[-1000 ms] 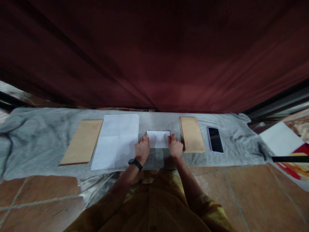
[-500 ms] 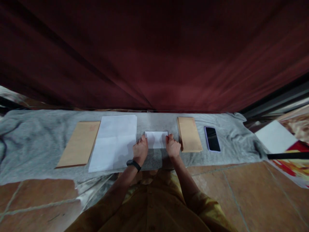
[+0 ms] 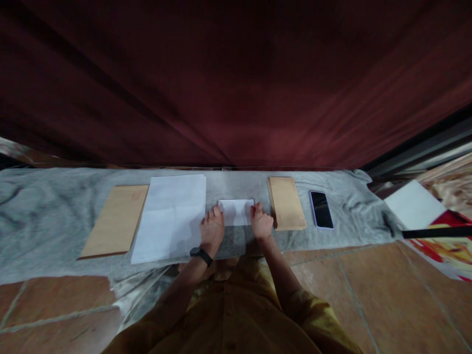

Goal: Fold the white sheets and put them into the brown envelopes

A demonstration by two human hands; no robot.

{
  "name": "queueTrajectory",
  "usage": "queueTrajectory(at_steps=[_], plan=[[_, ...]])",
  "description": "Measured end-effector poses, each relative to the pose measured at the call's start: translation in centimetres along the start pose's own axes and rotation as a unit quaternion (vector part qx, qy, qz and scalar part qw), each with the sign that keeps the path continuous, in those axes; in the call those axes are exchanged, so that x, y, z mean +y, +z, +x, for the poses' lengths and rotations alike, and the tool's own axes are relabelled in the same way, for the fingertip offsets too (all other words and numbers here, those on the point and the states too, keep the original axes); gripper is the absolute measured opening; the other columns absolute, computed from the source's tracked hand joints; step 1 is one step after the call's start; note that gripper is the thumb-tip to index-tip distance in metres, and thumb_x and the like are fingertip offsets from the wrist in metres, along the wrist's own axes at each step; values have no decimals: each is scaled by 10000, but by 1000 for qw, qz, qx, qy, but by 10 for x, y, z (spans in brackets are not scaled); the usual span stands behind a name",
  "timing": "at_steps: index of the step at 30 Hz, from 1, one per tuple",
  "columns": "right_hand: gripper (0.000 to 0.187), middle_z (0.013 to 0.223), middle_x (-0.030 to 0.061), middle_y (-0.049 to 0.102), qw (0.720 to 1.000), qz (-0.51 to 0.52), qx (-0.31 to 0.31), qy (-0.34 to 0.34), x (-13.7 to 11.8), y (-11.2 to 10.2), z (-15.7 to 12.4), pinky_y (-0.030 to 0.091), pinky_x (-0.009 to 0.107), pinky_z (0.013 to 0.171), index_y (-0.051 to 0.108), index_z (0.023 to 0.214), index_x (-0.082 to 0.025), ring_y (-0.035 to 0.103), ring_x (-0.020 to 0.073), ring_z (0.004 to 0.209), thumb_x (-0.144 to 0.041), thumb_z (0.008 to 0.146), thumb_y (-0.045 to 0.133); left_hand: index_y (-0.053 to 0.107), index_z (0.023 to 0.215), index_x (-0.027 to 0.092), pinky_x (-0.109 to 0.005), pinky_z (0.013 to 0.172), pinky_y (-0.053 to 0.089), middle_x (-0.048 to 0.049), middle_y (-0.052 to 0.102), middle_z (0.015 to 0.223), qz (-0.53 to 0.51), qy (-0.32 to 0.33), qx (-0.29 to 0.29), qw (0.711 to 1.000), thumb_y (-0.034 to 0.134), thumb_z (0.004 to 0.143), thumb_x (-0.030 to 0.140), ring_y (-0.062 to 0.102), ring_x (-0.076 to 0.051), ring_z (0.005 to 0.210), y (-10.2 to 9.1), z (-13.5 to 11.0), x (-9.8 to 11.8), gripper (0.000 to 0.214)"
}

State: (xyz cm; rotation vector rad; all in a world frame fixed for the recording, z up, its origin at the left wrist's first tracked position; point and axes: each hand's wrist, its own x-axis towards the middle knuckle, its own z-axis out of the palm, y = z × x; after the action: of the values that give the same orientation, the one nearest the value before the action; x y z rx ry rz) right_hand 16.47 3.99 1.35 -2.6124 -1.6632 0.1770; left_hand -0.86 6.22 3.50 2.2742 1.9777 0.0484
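Note:
A small folded sheet of white paper (image 3: 238, 212) lies across the grey cloth in front of me. My left hand (image 3: 213, 227) has its fingers curled at the paper's left edge. At the right edge, my right hand (image 3: 262, 221) is closed with the thumb against the sheet. Left of my left hand rests a stack of larger white sheets (image 3: 167, 216). A pile of brown envelopes (image 3: 287, 204) sits just right of my right hand.
Farther left is another stack of brown envelopes (image 3: 115, 220). A phone in a purple case (image 3: 321, 210) lies toward the right. The grey cloth (image 3: 348, 211) covers a narrow bench. Behind it hangs a dark red curtain (image 3: 236, 108).
Both hands stay at the ends of the folded paper, with only slight finger movement. The whole scene has shifted a little to the left with the camera.

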Motion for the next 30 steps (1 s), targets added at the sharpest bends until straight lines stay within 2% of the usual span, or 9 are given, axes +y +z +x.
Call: queueTrajectory(at_steps=[2, 4, 7, 11, 18, 30], plan=[[383, 771, 106, 715, 1000, 2, 0, 0, 0, -1, 0, 425, 243, 620, 583, 1233, -146, 707, 182, 692, -381, 1085, 319, 561, 1319, 121, -425, 1003, 475, -196, 664, 1211, 6, 59, 23, 998, 273, 1033, 244, 614, -290, 1184, 1, -8, 0, 424], [368, 768, 101, 721, 1000, 5, 2, 0, 0, -1, 0, 421, 240, 614, 582, 1218, -147, 717, 185, 699, -385, 1083, 335, 501, 1420, 118, -451, 1118, 395, -196, 573, 1409, -3, 157, 38, 987, 295, 1014, 187, 492, -295, 1362, 5, -19, 1, 460], [350, 771, 99, 733, 1000, 9, 9, -1, 0, -2, 0, 415, 238, 603, 581, 1196, -148, 732, 191, 714, -380, 1081, 347, 410, 1517, 147, -475, 1224, 274, -134, 377, 1612, -30, 253, 43, 966, 360, 1016, 247, 275, -286, 1520, 16, -35, 4, 513], [344, 790, 114, 747, 1000, 3, 9, -1, -1, -2, 0, 419, 235, 601, 564, 1214, -139, 738, 186, 715, -362, 1085, 335, 391, 1545, 201, -511, 1245, 233, -111, 314, 1645, -42, 257, 35, 965, 431, 1009, 392, 234, -293, 1538, 26, -44, 6, 570], [386, 807, 119, 748, 1000, 0, 6, 2, 0, 2, 1, 446, 258, 613, 567, 1269, -134, 748, 205, 743, -362, 1087, 315, 346, 1569, 266, -519, 1247, 222, -87, 295, 1652, -37, 253, 48, 965, 469, 987, 487, 243, -288, 1535, 32, -43, 4, 635], [336, 798, 108, 753, 1000, 8, 30, 5, -1, 5, -2, 444, 249, 624, 570, 1249, -140, 735, 196, 709, -336, 1078, 358, 390, 1548, 198, -545, 1253, 188, -92, 305, 1644, -27, 254, 48, 966, 427, 992, 521, 238, -296, 1536, 37, -45, 4, 644]])
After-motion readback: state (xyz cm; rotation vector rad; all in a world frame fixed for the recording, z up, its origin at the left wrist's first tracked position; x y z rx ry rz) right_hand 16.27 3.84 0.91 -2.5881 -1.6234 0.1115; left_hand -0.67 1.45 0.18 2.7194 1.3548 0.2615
